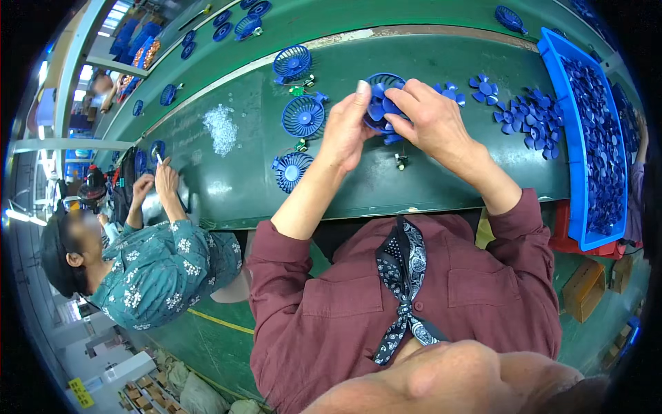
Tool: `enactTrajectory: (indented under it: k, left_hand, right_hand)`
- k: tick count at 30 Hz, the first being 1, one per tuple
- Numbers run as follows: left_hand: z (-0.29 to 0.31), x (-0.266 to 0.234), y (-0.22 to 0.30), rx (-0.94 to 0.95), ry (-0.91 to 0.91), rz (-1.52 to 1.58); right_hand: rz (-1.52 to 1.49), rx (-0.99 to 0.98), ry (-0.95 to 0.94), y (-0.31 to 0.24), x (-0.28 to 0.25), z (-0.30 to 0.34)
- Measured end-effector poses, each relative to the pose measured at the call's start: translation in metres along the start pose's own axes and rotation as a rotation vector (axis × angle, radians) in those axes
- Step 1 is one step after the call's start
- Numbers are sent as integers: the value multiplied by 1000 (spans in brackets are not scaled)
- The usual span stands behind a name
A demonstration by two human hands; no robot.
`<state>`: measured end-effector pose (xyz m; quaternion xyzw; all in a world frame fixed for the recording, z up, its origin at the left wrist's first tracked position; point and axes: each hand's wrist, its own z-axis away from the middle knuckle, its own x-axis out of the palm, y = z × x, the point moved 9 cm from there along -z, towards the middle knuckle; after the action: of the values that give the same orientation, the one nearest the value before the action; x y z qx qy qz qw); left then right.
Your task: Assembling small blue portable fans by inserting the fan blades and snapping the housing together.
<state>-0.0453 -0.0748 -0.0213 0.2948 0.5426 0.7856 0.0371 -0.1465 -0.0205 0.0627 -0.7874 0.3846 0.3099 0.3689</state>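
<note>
A round blue fan housing (387,75) is gripped in my left hand (339,134), whose thumb stands up along its left rim. Inside the housing sits a blue fan blade (376,109). My right hand (438,123) has its bent fingers and thumb closed on the blade from the right, partly covering it. To the left of my hands, several slotted blue fan housings (303,116) lie on the green table (258,148), some with small green circuit boards (297,90) beside them. A small dark electronic part (401,162) lies below my hands.
Right of my hands lie a loose fan blade (484,90) and a blade pile (534,123). A blue bin (572,141) full of blades stands at the table's right end. Tiny clear pieces (221,130) lie left. Beyond runs a green belt (427,15). A co-worker (162,269) sits left.
</note>
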Motion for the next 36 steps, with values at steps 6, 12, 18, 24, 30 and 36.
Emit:
enactTrajectory:
  k: [6, 12, 18, 24, 30, 36]
  left_hand:
    - [8, -1, -9, 143, 67, -10]
    - [21, -9, 22, 300, 71, -345]
    - [15, -6, 29, 369, 48, -661]
    - [-48, -46, 42, 233, 3, -680]
    - [-151, -168, 146, 535, 547, -1314]
    - [-244, -249, 194, 637, 695, -1726]
  right_hand:
    - [-50, -14, 26, -5, 10, 4]
    - [-188, 36, 135, 7, -12, 3]
    - [-694, 444, -308, 45, 46, 6]
    - [-631, 605, -382, 110, 63, -27]
    - [-907, 947, 136, 223, 35, -14]
    - [-407, 703, 163, 248, -30, 27]
